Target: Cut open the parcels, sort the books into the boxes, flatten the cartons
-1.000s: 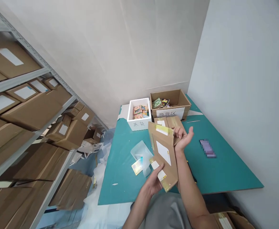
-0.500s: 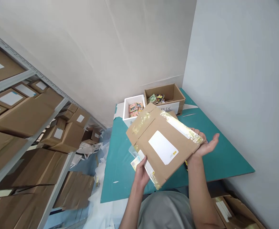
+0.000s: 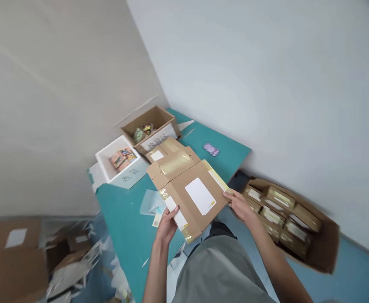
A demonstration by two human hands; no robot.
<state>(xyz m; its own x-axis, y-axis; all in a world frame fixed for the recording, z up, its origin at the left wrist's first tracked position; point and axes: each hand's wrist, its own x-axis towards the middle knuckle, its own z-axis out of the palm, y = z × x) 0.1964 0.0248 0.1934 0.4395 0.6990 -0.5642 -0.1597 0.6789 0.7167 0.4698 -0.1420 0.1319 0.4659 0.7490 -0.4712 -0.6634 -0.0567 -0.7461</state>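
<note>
A flat brown cardboard box [image 3: 189, 189] with a white label, clear yellowish tape and a flap at its far end hangs over the table's near edge between my hands. My left hand [image 3: 167, 224] grips its left edge, thumb on top beside a white strip. On its right edge my right hand [image 3: 238, 205] is closed, thumb on top. Just left of the box, a clear plastic bag [image 3: 151, 203] and a small pale card [image 3: 157, 218] lie on the teal table [image 3: 124, 227]. Another cardboard piece [image 3: 159, 152] shows behind the box.
A white foam box [image 3: 129, 172] and an open carton [image 3: 159, 136], both holding small packs, stand at the back. A purplish blurred item [image 3: 211, 149] lies on the table. On the floor at right is a large carton [image 3: 325, 248] of taped boxes; more cartons [image 3: 17, 269] stand lower left.
The view has swung right, bringing the floor carton into sight. My right hand has gone from open under the box's corner to gripping its right edge, and the box is lower.
</note>
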